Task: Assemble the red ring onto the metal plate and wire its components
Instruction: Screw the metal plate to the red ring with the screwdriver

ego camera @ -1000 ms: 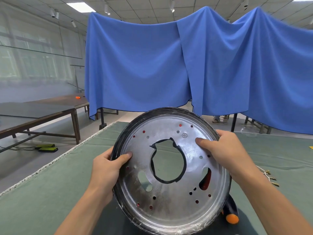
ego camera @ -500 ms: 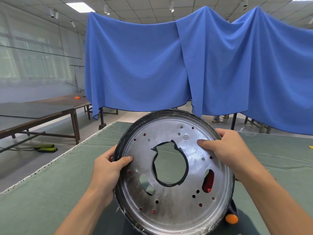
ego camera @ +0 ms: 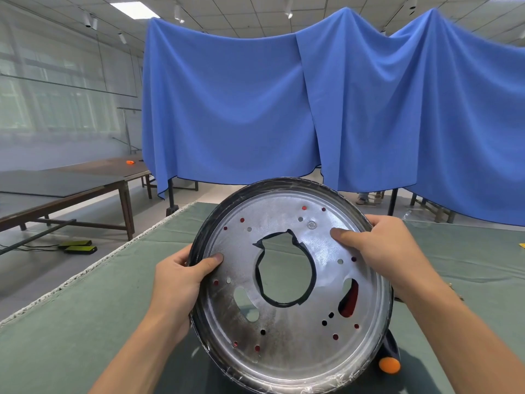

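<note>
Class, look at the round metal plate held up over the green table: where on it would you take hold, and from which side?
Probably the outer rim of the metal plate, from left and right. It stands tilted and wide; left hand and right hand clamp opposite edges, thumbs on its face.

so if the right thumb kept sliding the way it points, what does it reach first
Probably the black-edged center hole of the metal plate; the right hand thumb points down-left across bare metal toward it.

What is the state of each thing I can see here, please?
metal plate: lifted, tilted toward the camera, gripped at both edges
red ring: behind the plate, seen through the holes
left hand: shut on the left rim
right hand: shut on the right rim
</note>
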